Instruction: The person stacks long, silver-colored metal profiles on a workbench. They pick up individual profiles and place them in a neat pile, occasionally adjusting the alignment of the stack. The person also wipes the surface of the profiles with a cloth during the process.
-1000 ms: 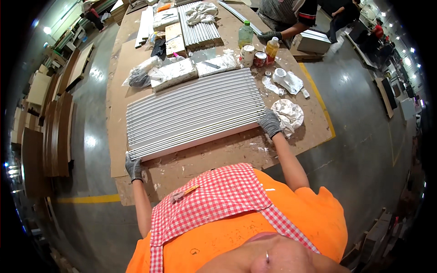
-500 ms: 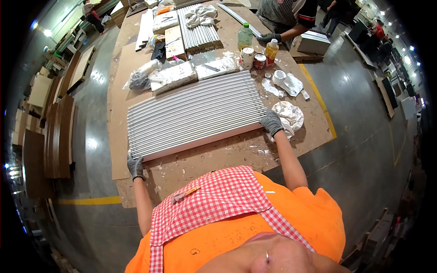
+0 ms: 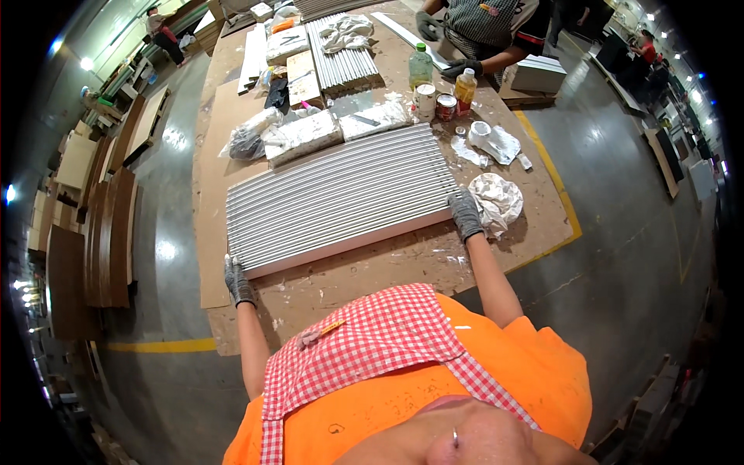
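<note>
A row of long white slats (image 3: 341, 198) lies side by side on the work table (image 3: 364, 267), slightly aslant in front of me. My left hand (image 3: 239, 280), in a grey glove, is closed at the near left corner of the row, against the slat ends. At the near right corner, my right hand (image 3: 465, 215), gloved alike, holds the opposite ends. The fingertips of both hands are partly hidden. A crumpled white cloth (image 3: 496, 203) lies just right of my right hand.
Beyond the slats lie two white-smeared blocks (image 3: 302, 137), a putty knife (image 3: 361, 119), cans (image 3: 425, 101), a green bottle (image 3: 421, 68) and a yellow bottle (image 3: 465, 89). A white cup (image 3: 480, 133) lies at the right. A co-worker's gloved hand (image 3: 463, 68) holds a white strip at the far right.
The view has shifted slightly. Both my hands remain at the ends of the slats. The co-worker's other gloved hand has come into sight.
</note>
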The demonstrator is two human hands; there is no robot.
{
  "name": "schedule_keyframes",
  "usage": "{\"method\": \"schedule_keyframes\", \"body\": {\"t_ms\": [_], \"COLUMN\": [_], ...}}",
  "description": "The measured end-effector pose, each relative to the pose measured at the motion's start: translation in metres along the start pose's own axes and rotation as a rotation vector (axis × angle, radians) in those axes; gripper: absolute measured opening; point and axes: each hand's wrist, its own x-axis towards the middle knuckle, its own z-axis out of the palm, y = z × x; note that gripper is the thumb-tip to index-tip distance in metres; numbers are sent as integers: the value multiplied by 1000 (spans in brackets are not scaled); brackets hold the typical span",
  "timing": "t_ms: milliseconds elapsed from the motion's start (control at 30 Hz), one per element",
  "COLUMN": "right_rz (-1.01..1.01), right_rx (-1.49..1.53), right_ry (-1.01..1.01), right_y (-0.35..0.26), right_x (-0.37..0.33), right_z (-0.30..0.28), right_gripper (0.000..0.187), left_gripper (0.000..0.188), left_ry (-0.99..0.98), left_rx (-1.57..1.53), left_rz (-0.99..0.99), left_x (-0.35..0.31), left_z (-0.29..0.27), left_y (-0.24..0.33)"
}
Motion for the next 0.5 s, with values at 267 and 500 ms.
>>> {"method": "schedule_keyframes", "body": {"t_ms": [267,500], "right_rz": [-287,85], "right_rx": [-421,-129], "right_ry": [-69,-94], "right_y": [-13,-22], "right_x": [1,3], "right_z": [-20,-22], "right_gripper": [37,43], "left_gripper": [39,43], "left_ry": [-108,9], "left_rx": [-285,-101], "left_rz": [-29,-5], "left_x": [13,2], "left_z": [-4,16], "left_y": [-23,-18]}}
